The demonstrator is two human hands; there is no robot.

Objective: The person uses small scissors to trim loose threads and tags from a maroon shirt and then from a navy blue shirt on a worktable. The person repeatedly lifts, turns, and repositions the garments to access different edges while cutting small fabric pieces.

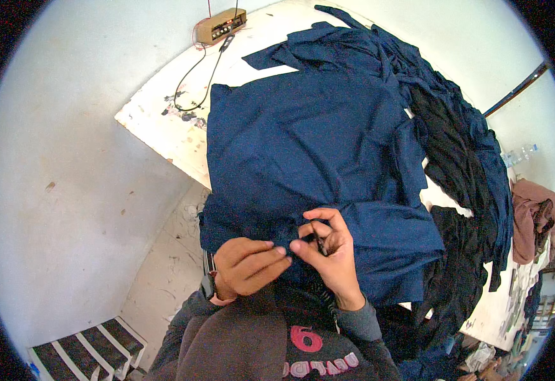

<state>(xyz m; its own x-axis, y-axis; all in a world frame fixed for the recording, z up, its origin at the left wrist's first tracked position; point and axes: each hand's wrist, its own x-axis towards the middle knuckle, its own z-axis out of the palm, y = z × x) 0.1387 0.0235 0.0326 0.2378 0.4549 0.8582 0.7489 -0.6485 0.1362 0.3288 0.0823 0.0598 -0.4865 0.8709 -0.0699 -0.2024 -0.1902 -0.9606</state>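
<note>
A dark blue garment (pixel 277 146) lies spread over the white table in front of me, its near edge gathered at my hands. My left hand (pixel 249 263) is closed, its fingertips pinching the garment's near edge. Close beside it on the right, my right hand (pixel 329 244) curls around a small dark tool (pixel 319 244), thin and possibly thread snips; the fingers partly cover it. The thumb and fingertips of both hands almost meet over the cloth. A dark watch sits on my left wrist.
Dark blue and black garments (pixel 449 146) are heaped along the table's right side. A brown box with knobs and cables (pixel 221 26) stands at the table's (pixel 157 114) far left. A clear bottle (pixel 520 154) and brownish cloth (pixel 531 216) lie far right. A black-and-white striped object (pixel 90 352) is lower left.
</note>
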